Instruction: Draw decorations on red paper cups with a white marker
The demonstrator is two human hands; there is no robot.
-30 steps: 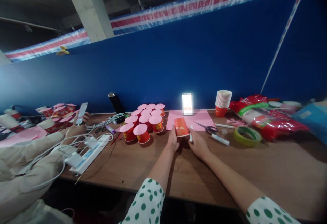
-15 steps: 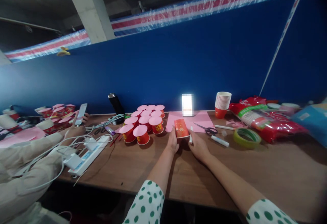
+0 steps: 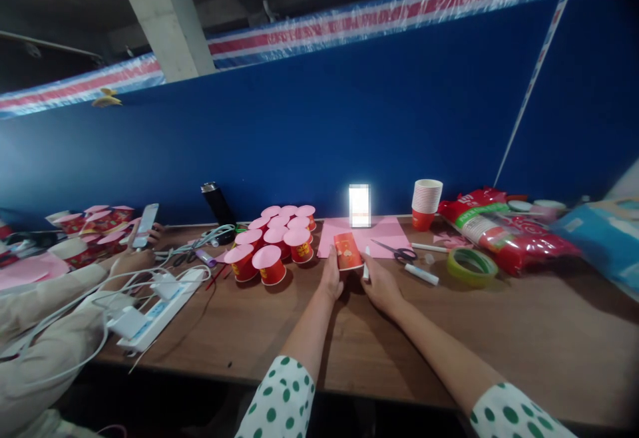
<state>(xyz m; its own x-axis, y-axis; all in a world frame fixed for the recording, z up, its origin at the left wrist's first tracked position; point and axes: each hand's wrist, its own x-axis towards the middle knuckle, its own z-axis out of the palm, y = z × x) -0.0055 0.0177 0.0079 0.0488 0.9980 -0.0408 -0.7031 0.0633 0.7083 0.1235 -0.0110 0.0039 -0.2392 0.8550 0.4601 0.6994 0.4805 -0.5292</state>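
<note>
In the middle of the desk, my left hand [image 3: 331,281] is closed around the side of a red paper cup [image 3: 348,252] with a pale pattern; the cup's rim faces down towards me. Close by on the right, my right hand [image 3: 383,285] has its fingers wrapped round a slim white pen-like stick [image 3: 367,261], held upright beside the cup. Behind both hands lies a pink paper sheet [image 3: 389,228]. Black scissors [image 3: 399,251] rest partly on that sheet. Left of my hands stand several red cups topped with pink paper discs [image 3: 267,257].
A stack of paper cups [image 3: 425,206], yellow-green tape [image 3: 472,266], a white tube [image 3: 422,274] and a red plastic package [image 3: 509,235] lie rightward. Leftward are a power strip [image 3: 162,311], a black bottle [image 3: 217,205] and a person's hand holding a phone [image 3: 146,225]. A bright, blurred screen [image 3: 360,205] stands behind.
The whole view has shifted slightly, so things sit a little further left. Both hands keep their hold on the cup and the white stick.
</note>
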